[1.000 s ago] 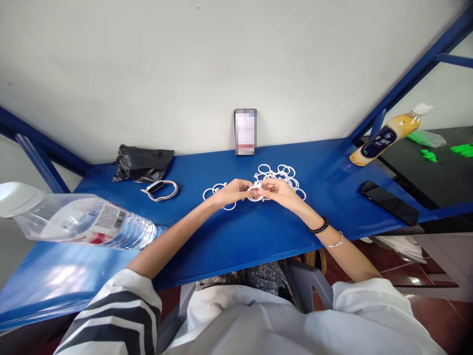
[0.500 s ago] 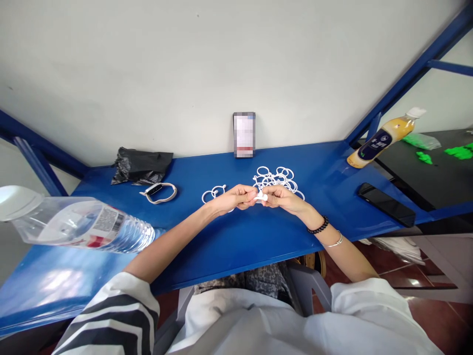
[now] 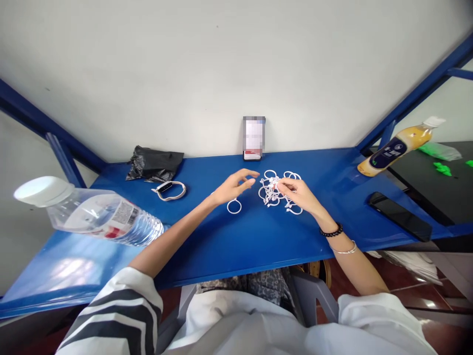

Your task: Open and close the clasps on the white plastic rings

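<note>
A heap of white plastic rings (image 3: 278, 190) lies on the blue table (image 3: 258, 231), in front of the wall. My right hand (image 3: 297, 194) rests on the heap with its fingertips pinched on a ring at the heap's top. My left hand (image 3: 232, 187) hovers just left of the heap, fingers apart and holding nothing. A few separate white rings (image 3: 234, 206) lie on the table beneath my left hand, partly hidden by it.
A phone (image 3: 253, 138) leans upright against the wall behind the heap. A wristwatch (image 3: 169, 190) and a black bag (image 3: 154, 163) lie at the left. A clear water bottle (image 3: 92, 217) lies near left. A juice bottle (image 3: 401, 146) and dark phone (image 3: 400, 216) are right.
My hands were together, both pinching one white ring. They have come apart: the left has let go and opened, and the right has moved onto the heap.
</note>
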`<state>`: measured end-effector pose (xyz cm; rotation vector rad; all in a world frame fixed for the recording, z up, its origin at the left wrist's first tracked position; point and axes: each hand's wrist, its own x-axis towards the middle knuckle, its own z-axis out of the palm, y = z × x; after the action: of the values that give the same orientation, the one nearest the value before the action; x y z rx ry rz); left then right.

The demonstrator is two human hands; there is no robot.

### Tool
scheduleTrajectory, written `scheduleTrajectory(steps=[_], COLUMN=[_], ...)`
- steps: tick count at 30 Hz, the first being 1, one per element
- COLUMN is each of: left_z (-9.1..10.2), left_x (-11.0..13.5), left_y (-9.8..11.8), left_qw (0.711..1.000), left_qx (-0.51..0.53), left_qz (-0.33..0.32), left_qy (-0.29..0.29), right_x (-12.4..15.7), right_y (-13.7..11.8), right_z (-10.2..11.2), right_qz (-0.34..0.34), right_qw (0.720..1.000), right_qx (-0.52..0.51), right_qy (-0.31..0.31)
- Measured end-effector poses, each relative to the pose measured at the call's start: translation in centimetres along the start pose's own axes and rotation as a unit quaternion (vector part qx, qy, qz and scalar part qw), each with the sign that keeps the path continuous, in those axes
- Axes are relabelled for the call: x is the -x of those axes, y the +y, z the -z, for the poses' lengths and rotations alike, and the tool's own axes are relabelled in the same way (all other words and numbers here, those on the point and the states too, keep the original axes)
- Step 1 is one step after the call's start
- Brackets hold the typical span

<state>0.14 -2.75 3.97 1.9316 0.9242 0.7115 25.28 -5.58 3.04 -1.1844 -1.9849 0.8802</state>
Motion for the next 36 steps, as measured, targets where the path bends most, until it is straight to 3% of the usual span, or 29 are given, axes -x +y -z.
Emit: scheduleTrajectory(steps=[3,6,10,14,22,25,28,32,36], left_z=[1.8,2.9,2.9,2.5,2.9,2.2,0.8,-1.4,-2.5], left_x=[0.7,1.6,2.2,2.1,2.6,3.0,2.9,2.3,1.8], left_y=[-1.8,-3.5,-4.4,-4.1,-2.5,-0.9,0.7,1.9,1.9], left_qw=[0.972,0.932,0.905,0.907,0.969,0.976,0.978,0.977,0.99], left_qx=[-0.21,-0.338,-0.403,-0.393,-0.218,-0.192,-0.192,-0.203,-0.139], left_qz=[0.055,0.121,0.133,0.146,0.104,0.078,0.054,0.027,0.029], left_qy=[0.091,0.057,0.032,0.031,0.047,0.065,0.064,0.05,0.011], right_x=[-0.1,0.0,0.0,0.1,0.2,0.2,0.2,0.3,0.3], right_y=[0.4,0.8,0.9,0.7,0.9,0.3,-0.6,-1.2,-1.3], right_z=[0.0,-0.1,-0.2,-0.2,-0.4,-1.0,-2.0,-3.5,-3.9], right_qz=[0.027,0.028,0.017,0.018,0.039,0.043,0.049,0.019,-0.068], right_qw=[0.972,0.935,0.915,0.911,0.905,0.915,0.946,0.999,0.979], right_qx=[0.226,0.347,0.399,0.407,0.413,0.376,0.285,0.04,-0.153], right_qy=[0.058,0.061,0.061,0.072,0.094,0.138,0.149,-0.005,-0.112])
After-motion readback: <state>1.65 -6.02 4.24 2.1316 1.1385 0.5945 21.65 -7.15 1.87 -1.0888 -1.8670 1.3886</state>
